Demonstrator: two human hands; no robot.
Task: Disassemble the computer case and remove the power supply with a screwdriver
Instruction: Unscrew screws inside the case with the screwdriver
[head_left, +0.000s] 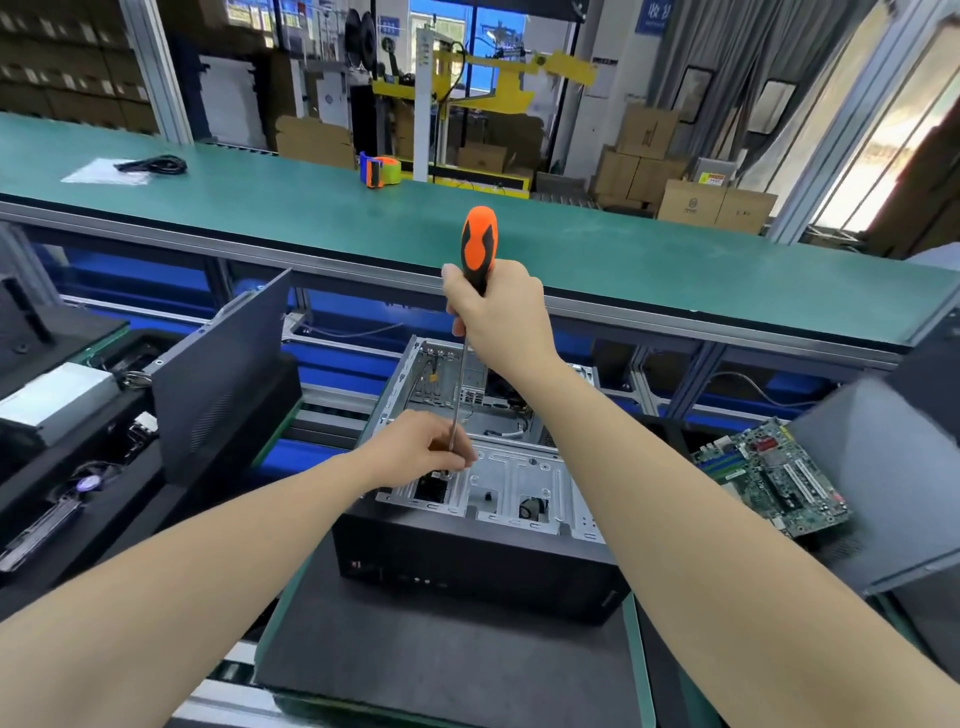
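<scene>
A: Where's the case?
B: One computer case (483, 525), top open, on the near black mat (441, 654). Mat shows along its near edge; a leaning panel (223, 374) stands left, one motherboard (774, 478) right.
A: Hands?
B: The left hand (426, 447) pinches the shaft low and the right hand (498, 312) wraps the handle. One screwdriver (478, 249) — nearly upright, tip down at the case's near-left frame.
A: Beyond?
B: A long green bench (623, 249) — one tape dispenser (379, 170).

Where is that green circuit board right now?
In the head view the green circuit board lies at the right, beside the open computer case and next to a grey panel.
</scene>
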